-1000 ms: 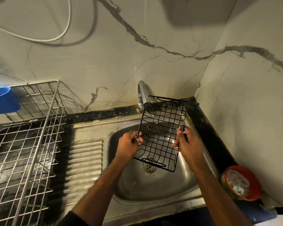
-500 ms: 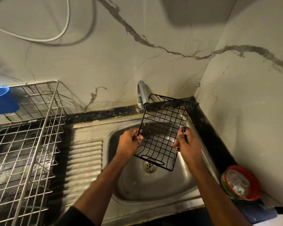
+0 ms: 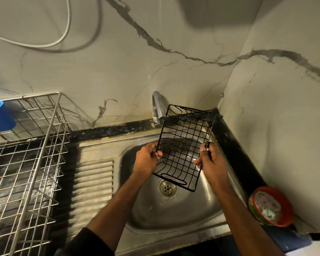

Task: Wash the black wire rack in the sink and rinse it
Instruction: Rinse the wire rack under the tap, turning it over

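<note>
Black wire grid rack tilted over round steel sink basin, far end near chrome tap. Left hand, right hand fingers curled round side rims. Rinse step likely; water flow unclear. Next: turn rack under spout.

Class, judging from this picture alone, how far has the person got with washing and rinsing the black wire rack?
Done: the black wire rack is over the sink, beneath the tap.
In hand: the left hand and right hand grip its sides, tilted.
Left: no water or suds show, so washing and rinsing look unfinished.
</note>
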The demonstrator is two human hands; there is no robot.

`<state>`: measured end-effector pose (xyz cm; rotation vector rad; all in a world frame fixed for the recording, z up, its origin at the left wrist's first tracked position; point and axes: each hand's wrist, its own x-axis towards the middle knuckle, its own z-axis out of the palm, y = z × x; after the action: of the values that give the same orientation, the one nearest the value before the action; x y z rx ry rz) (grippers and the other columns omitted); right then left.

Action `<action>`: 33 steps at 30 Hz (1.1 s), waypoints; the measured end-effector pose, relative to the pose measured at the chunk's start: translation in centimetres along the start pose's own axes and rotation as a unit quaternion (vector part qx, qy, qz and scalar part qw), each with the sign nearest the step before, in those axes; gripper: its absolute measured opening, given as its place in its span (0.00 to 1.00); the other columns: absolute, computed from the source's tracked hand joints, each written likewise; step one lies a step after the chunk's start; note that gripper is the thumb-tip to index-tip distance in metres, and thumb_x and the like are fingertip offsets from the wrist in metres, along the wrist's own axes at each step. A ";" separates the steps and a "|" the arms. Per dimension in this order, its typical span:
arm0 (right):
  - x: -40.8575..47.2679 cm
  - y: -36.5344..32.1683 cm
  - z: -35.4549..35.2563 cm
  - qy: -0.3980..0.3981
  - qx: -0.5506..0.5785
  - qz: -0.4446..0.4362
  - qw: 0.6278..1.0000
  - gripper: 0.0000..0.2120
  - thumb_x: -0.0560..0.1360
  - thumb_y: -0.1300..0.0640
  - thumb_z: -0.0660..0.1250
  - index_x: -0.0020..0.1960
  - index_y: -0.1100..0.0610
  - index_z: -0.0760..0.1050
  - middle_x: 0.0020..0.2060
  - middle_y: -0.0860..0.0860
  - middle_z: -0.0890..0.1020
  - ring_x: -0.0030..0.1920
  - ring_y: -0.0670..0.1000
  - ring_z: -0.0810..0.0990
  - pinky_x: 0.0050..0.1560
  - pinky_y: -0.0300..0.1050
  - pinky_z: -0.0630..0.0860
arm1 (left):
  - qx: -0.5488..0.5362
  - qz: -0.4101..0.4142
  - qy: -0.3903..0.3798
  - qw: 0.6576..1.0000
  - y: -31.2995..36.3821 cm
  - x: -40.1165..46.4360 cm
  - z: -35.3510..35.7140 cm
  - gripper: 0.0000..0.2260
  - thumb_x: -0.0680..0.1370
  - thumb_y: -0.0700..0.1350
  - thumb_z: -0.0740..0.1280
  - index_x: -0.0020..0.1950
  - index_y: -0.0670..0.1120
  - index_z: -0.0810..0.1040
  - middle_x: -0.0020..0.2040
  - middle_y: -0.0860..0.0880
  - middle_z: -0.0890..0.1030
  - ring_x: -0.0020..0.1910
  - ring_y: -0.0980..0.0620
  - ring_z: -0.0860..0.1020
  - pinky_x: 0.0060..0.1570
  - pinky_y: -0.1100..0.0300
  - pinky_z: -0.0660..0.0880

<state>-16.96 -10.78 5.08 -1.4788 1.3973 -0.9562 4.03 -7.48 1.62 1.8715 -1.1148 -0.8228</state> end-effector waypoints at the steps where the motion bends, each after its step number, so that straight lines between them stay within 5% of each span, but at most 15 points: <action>1: 0.0 0.0 0.0 -0.001 0.001 0.001 1.000 0.07 0.84 0.48 0.59 0.49 0.44 0.74 0.37 0.53 0.83 0.41 0.48 0.85 0.50 0.56 0.83 | 0.003 0.000 0.001 1.000 -0.1 0.1 0.0 0.15 0.81 0.38 0.66 0.64 0.53 0.80 0.48 0.55 0.85 0.50 0.59 0.83 0.48 0.71 0.77; 12: 0.2 0.0 0.5 0.000 0.017 0.002 1.000 0.07 0.84 0.49 0.59 0.50 0.44 0.74 0.36 0.54 0.83 0.41 0.48 0.85 0.51 0.56 0.83 | -0.033 -0.016 0.012 0.999 -0.2 0.2 -0.1 0.14 0.81 0.37 0.66 0.65 0.50 0.80 0.47 0.55 0.85 0.50 0.55 0.84 0.51 0.69 0.76; 16: 0.3 0.1 0.6 0.003 0.017 0.007 1.000 0.07 0.83 0.47 0.59 0.52 0.46 0.75 0.36 0.54 0.83 0.41 0.48 0.85 0.52 0.57 0.83 | -0.031 -0.011 0.012 0.999 0.1 0.5 -0.3 0.15 0.81 0.37 0.66 0.65 0.50 0.79 0.48 0.54 0.85 0.50 0.55 0.83 0.44 0.72 0.75; 22: 0.4 0.1 0.4 -0.003 0.030 0.014 0.999 0.08 0.83 0.48 0.59 0.54 0.48 0.75 0.36 0.54 0.84 0.41 0.48 0.86 0.51 0.57 0.83 | -0.013 0.004 0.020 1.000 0.6 1.3 -0.1 0.14 0.82 0.35 0.64 0.63 0.48 0.81 0.47 0.53 0.84 0.46 0.59 0.81 0.55 0.63 0.79; 33: 0.3 0.1 0.2 -0.013 0.039 0.002 0.999 0.08 0.83 0.45 0.59 0.51 0.44 0.75 0.38 0.52 0.85 0.43 0.47 0.86 0.54 0.58 0.82 | 0.001 -0.004 0.027 1.000 0.4 2.9 0.1 0.12 0.81 0.37 0.66 0.62 0.47 0.82 0.51 0.52 0.85 0.52 0.58 0.83 0.60 0.54 0.80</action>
<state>-16.75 -11.11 4.90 -1.4245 1.3299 -0.9748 4.97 -10.27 1.54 1.8903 -1.0760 -0.7698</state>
